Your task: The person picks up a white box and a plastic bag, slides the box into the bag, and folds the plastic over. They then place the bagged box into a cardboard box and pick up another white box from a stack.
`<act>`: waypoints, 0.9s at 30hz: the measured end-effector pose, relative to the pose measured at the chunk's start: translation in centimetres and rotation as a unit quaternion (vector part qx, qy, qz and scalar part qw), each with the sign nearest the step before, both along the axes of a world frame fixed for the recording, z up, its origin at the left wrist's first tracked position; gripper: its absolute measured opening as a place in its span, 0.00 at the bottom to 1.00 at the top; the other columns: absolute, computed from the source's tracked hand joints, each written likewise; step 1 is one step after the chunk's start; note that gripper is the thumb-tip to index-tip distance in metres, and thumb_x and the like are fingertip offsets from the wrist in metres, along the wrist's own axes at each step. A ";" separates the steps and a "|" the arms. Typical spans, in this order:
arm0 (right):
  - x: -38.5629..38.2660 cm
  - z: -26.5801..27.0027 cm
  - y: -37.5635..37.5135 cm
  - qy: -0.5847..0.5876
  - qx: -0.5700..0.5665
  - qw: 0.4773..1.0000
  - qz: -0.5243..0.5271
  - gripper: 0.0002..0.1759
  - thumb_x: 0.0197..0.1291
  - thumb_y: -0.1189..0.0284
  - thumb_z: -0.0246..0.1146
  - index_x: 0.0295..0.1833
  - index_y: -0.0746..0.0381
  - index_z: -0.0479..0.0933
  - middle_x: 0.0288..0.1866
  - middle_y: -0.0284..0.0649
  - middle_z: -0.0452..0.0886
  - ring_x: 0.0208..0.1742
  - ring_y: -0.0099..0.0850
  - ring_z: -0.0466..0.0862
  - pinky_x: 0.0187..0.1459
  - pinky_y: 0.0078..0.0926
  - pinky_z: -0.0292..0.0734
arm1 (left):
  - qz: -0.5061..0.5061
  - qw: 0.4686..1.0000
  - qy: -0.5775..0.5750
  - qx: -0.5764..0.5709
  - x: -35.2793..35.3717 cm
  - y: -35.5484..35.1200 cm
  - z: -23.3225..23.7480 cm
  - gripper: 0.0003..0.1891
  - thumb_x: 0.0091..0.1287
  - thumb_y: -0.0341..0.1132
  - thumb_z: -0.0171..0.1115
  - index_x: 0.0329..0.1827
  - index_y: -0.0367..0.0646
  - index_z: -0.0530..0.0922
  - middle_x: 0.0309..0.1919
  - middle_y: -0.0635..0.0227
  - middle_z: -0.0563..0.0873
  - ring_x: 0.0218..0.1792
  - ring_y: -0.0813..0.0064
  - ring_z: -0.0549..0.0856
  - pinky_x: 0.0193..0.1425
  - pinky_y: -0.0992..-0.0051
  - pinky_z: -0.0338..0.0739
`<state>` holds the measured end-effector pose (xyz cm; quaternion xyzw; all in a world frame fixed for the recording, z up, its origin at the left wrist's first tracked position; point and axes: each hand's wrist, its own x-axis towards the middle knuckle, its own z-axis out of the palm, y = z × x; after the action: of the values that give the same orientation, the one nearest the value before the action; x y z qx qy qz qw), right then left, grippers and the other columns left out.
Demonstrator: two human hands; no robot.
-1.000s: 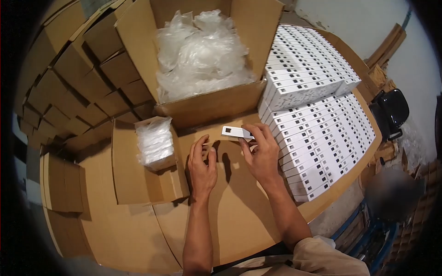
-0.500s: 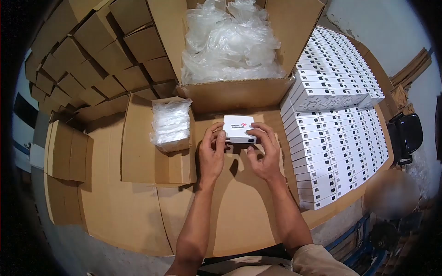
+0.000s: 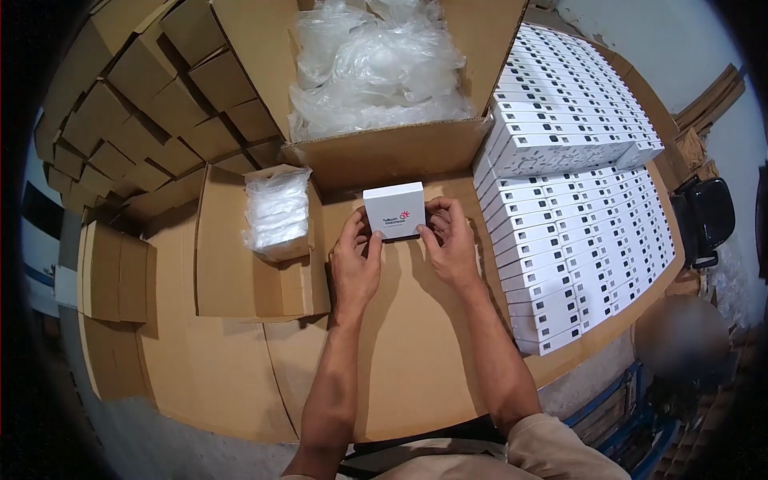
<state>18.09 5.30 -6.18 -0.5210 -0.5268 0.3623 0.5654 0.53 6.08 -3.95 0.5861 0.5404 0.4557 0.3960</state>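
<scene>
White box (image 3: 394,211) now tipped up; square face, red-and-black print.

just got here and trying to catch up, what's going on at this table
A person holds a small white box between the left hand and right hand, its printed face showing. Close by on the left, a small open carton holds plastic-wrapped packs. Behind, a larger carton holds clear plastic bags. Rows of white boxes stand on the right.
</scene>
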 end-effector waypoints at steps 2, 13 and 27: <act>0.0 0.1 0.1 -0.009 0.000 1.000 -0.002 0.22 0.67 0.84 0.64 0.64 0.68 0.67 0.58 0.53 0.81 0.62 0.41 0.86 0.63 0.35 0.82 | -0.002 1.000 0.010 0.007 0.0 0.0 0.1 0.23 0.73 0.23 0.61 0.71 0.31 0.72 0.59 0.51 0.87 0.59 0.67 0.87 0.64 0.67 0.80; 0.6 1.2 -0.2 -0.040 -0.021 0.999 0.029 0.25 0.64 0.87 0.64 0.64 0.65 0.67 0.56 0.52 0.83 0.60 0.40 0.87 0.63 0.36 0.81 | -0.016 0.999 0.037 0.011 -0.5 0.0 -0.1 0.20 0.71 0.21 0.63 0.65 0.32 0.75 0.55 0.51 0.88 0.59 0.65 0.87 0.65 0.67 0.80; 1.4 1.2 -0.5 -0.047 0.013 0.998 0.031 0.36 0.54 0.90 0.54 0.72 0.66 0.63 0.63 0.53 0.79 0.67 0.40 0.84 0.63 0.33 0.79 | 0.026 0.988 0.046 0.143 -0.2 -0.9 0.5 0.33 0.66 0.24 0.57 0.76 0.34 0.64 0.66 0.46 0.77 0.69 0.52 0.78 0.77 0.57 0.69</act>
<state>19.50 4.81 -4.94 -0.5137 -0.5737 0.3480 0.5348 0.30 5.16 -3.47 0.6423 0.5025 0.5114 0.2709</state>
